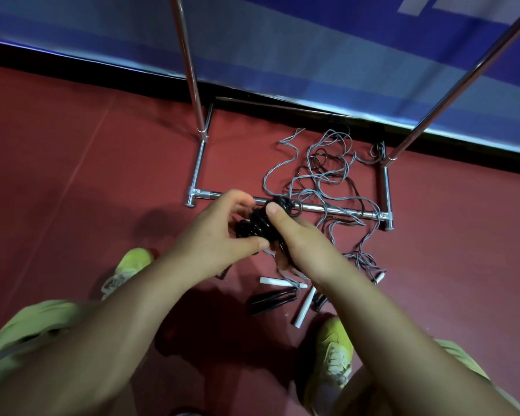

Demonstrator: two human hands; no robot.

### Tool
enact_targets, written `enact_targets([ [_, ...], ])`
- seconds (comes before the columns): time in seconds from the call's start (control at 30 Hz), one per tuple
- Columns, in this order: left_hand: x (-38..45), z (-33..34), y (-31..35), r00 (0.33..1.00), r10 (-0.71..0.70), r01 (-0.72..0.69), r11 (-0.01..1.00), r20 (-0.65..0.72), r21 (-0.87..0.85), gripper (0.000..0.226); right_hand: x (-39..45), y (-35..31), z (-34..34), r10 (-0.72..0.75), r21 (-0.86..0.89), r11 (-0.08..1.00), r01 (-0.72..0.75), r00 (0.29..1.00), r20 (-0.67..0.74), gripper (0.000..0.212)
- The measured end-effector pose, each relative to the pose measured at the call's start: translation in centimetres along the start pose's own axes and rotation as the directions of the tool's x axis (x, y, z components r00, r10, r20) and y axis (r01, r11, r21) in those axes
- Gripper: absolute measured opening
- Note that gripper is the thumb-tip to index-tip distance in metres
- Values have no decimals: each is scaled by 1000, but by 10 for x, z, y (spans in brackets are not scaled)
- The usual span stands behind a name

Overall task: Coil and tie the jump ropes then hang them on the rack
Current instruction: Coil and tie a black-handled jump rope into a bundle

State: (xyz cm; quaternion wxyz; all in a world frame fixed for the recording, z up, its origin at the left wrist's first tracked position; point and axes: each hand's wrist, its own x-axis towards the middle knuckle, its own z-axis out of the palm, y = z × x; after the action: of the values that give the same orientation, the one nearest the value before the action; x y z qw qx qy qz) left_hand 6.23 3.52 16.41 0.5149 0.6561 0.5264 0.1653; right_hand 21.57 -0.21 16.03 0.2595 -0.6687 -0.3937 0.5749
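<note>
A coiled black jump rope (260, 222) sits between both my hands, above the rack's front base bar. My left hand (219, 226) grips the coil from the left, fingers curled over it and thumb under it. My right hand (294, 235) grips it from the right, thumb pressed on top of the coil. The chrome rack (342, 210) stands on the floor with two uprights rising out of view. Loose grey and black ropes (321, 172) lie tangled inside and over its base. Their white handles (303, 307) and black handles (267, 300) lie near my feet.
The floor is dark red (87, 175). A blue wall panel with a black skirting (282, 55) runs behind the rack. My yellow-green shoes (129, 268) (333, 352) stand on either side of the handles.
</note>
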Motion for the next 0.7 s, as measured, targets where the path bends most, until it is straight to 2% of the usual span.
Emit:
enact_targets([
  [0.07, 3, -4, 1, 988, -107, 136, 949, 115, -286, 45, -3, -1, -4, -58, 45, 997, 58, 998, -7, 41],
  [0.13, 4, -10, 5, 932, -217, 343, 787, 291, -512, 45, -6, 0, -9, -111, 72, 991, 110, 994, 6, 40],
  [0.2, 2, -15, 12, 812, -262, 543, 665, 521, -513, 65, -6, 2, -10, -138, 109, 985, 134, 990, 26, 39],
  [0.27, -3, -17, 20, 755, -292, 611, 638, 588, -469, 71, -2, 3, -9, -194, 173, 969, 177, 977, 84, 52],
  [0.37, -6, -13, 23, 766, -325, 575, 732, 554, -366, 62, 1, 3, -9, -201, 219, 961, 168, 969, 140, 71],
  [0.5, -8, -11, 18, 849, -322, 488, 783, 419, -386, 47, -5, 1, -17, -108, -58, 991, 120, 977, 182, 77],
  [0.6, -4, -10, 13, 916, -304, 377, 875, 260, -305, 39, -9, -2, -18, 0, -307, 950, 48, 988, 157, 86],
  [0.7, 0, -7, 7, 947, -279, 311, 921, 161, -236, 31, -8, -2, -18, -16, -396, 917, 57, 994, 107, 73],
])
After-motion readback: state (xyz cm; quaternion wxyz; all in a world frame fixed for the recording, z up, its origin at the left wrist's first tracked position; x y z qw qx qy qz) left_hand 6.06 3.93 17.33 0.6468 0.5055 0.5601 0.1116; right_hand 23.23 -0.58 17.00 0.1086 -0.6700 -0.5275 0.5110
